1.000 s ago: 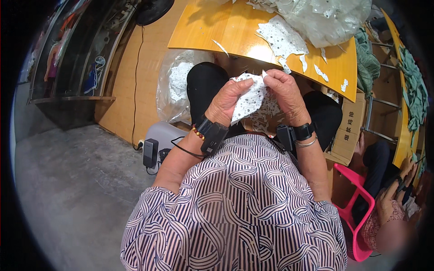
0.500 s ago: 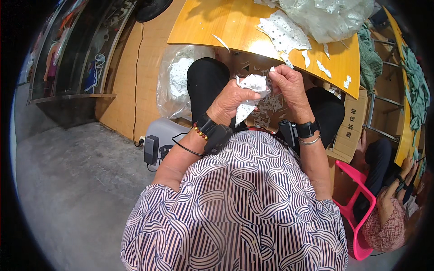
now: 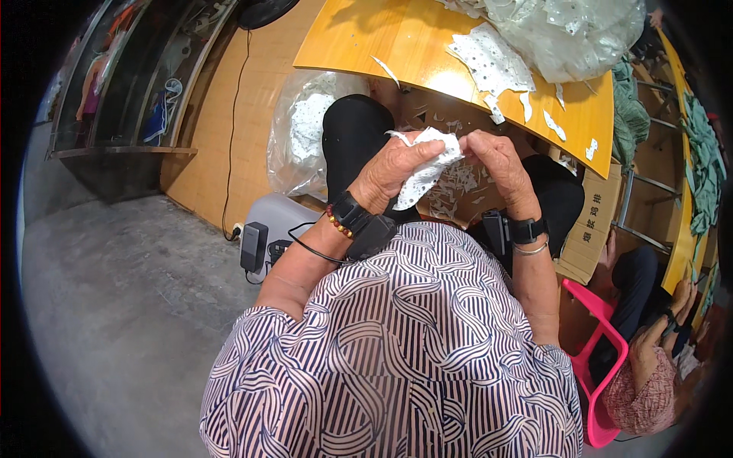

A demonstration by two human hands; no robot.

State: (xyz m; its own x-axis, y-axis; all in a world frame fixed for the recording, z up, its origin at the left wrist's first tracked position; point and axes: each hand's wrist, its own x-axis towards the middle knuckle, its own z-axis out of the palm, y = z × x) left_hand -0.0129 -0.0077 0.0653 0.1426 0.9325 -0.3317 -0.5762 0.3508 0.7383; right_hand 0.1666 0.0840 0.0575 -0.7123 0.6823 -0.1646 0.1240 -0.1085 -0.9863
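My left hand (image 3: 391, 169) is closed around a folded white piece with dark dots (image 3: 421, 180), cloth or paper, its thumb pressed on top. One corner of the piece hangs down over my lap. At its right edge my right hand (image 3: 498, 158) is closed in a pinch, the fingertips touching that edge. Below both hands, many thin white scraps (image 3: 458, 187) lie in a cardboard box between my knees. On the table's near edge lies a larger dotted white sheet (image 3: 492, 61), with several narrow offcuts (image 3: 555, 126) beside it.
A yellow wooden table (image 3: 359, 46) stands ahead, bearing a big clear plastic bag (image 3: 576, 38). Another bag of white pieces (image 3: 309, 126) sits left of my knee. At right are a pink chair (image 3: 599, 359), another person's arm (image 3: 649, 347) and green cloth (image 3: 699, 168).
My right hand has come down from a raised pinch with a small white scrap to the piece's right edge. My left thumb now lies further across the piece.
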